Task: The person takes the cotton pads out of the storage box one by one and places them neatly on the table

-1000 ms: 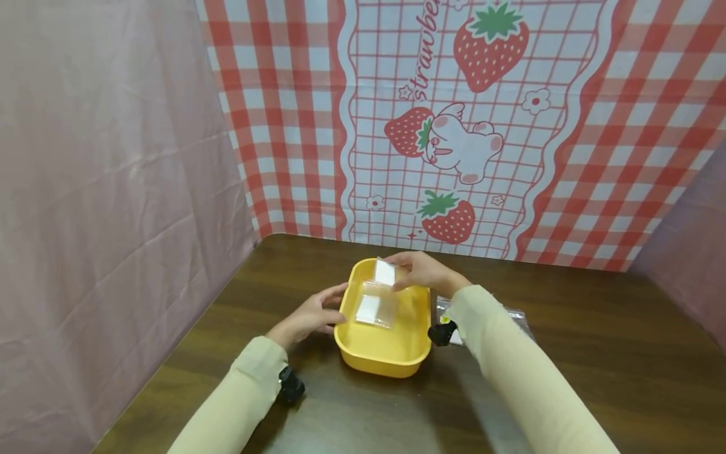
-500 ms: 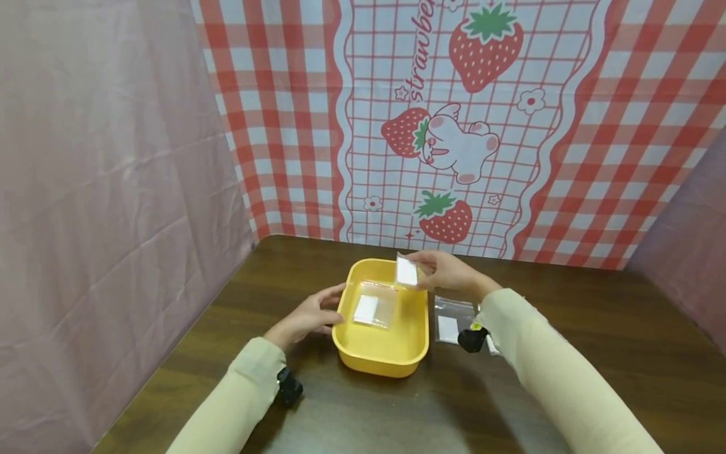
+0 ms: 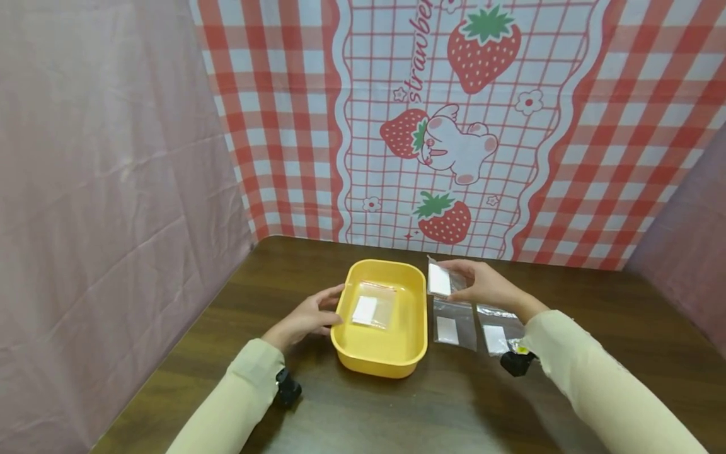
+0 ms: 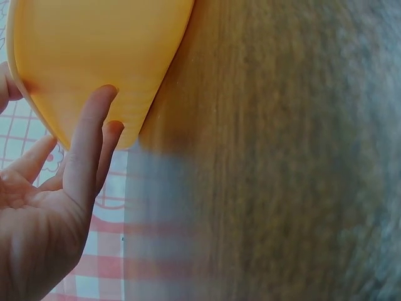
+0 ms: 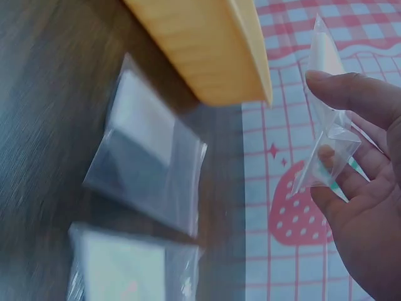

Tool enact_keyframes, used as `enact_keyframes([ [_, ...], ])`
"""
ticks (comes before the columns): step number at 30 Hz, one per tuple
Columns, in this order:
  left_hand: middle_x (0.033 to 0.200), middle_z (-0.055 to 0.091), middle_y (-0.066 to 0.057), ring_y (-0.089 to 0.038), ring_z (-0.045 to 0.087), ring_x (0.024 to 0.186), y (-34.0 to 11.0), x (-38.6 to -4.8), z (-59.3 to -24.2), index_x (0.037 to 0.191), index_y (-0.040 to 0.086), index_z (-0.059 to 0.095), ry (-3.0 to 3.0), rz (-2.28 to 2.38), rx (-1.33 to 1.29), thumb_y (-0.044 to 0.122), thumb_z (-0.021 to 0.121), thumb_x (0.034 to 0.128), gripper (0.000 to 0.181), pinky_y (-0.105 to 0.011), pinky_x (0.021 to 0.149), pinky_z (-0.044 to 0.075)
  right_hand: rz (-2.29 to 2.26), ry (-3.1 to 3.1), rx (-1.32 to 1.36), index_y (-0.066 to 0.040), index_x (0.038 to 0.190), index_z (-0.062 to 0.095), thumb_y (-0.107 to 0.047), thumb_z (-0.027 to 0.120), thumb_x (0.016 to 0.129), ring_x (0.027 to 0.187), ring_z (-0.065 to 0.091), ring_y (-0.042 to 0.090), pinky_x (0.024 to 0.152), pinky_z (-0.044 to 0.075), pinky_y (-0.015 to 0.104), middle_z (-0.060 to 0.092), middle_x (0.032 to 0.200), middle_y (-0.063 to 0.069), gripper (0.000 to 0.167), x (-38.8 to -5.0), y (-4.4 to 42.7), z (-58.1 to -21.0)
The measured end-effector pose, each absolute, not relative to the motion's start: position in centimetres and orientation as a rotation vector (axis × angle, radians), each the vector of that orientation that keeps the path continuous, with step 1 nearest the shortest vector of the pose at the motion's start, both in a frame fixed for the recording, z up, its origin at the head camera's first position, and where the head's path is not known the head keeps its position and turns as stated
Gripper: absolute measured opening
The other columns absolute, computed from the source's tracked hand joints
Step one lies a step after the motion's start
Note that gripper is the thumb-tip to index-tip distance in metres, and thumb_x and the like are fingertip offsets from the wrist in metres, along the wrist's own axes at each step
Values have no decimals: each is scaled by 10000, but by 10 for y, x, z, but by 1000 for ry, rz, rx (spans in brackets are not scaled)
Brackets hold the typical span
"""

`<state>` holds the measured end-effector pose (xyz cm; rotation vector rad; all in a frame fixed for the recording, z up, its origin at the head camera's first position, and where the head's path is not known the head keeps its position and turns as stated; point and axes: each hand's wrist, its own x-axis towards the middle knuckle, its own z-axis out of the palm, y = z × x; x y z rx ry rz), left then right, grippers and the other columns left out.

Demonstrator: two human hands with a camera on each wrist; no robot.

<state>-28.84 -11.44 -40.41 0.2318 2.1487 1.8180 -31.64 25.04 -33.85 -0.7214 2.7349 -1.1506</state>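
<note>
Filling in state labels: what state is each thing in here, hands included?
Yellow bin: upright, open-topped.
Bag in the bin: lying flat.
Held bag: raised, right of the bin.
First loose bag: lying on the table, beside the bin.
Second loose bag: lying right of the first.
Left hand: touching the bin's side.
Right hand: pinching the held bag.
Whether any bag is sealed: cannot tell.

Four clear bags (image 3: pixel 447 330), one tub (image 3: pixel 381 366)
</note>
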Motion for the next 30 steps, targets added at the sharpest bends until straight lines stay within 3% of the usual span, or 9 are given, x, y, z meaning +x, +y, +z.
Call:
enact_keyframes([
  [4, 1358, 401, -207, -267, 588, 937, -115, -288, -405, 1443, 157, 358, 2144, 1818, 240, 11, 652, 779, 741, -408, 709, 545, -1152, 2763, -775, -68, 1331, 500, -106, 769, 751, 1262, 378, 356, 935, 419, 478, 468, 1358, 159, 641, -309, 269, -343],
  [11, 1349, 409, -202, -272, 589, 941, -115, -287, -403, 1441, 159, 360, 2145, 1828, 237, 8, 649, 781, 735, -410, 714, 544, -1155, 2808, -795, -54, 1343, 482, -118, 767, 754, 1273, 337, 402, 986, 318, 560, 446, 1365, 189, 657, -292, 304, -351],
  [18, 1345, 414, -208, -268, 591, 933, -114, -287, -405, 1447, 149, 350, 2140, 1822, 262, 8, 648, 776, 747, -405, 700, 547, -1093, 2859, -694, -113, 1366, 469, -252, 759, 770, 1193, 411, 339, 897, 439, 474, 469, 1344, 151, 677, -274, 340, -362],
  [24, 1331, 430, -196, -261, 601, 917, -114, -288, -404, 1443, 169, 360, 2140, 1810, 264, 7, 649, 778, 743, -401, 701, 545, -1043, 2896, -680, -68, 1345, 481, -265, 770, 754, 1196, 400, 390, 894, 395, 565, 456, 1338, 223, 687, -262, 367, -368],
  [28, 1334, 431, -190, -254, 598, 919, -114, -289, -404, 1440, 173, 367, 2148, 1801, 255, 9, 653, 779, 739, -398, 700, 546, -1012, 2919, -723, -54, 1327, 498, -248, 776, 745, 1174, 442, 123, 866, 436, 276, 479, 1319, 204, 674, -257, 387, -375],
  [30, 1337, 427, -189, -255, 597, 922, -114, -289, -404, 1439, 174, 369, 2151, 1799, 252, 11, 655, 780, 736, -400, 702, 546, -1007, 2925, -769, -59, 1322, 506, -237, 779, 738, 1157, 395, -34, 830, 391, 133, 476, 1345, 69, 668, -255, 397, -380],
])
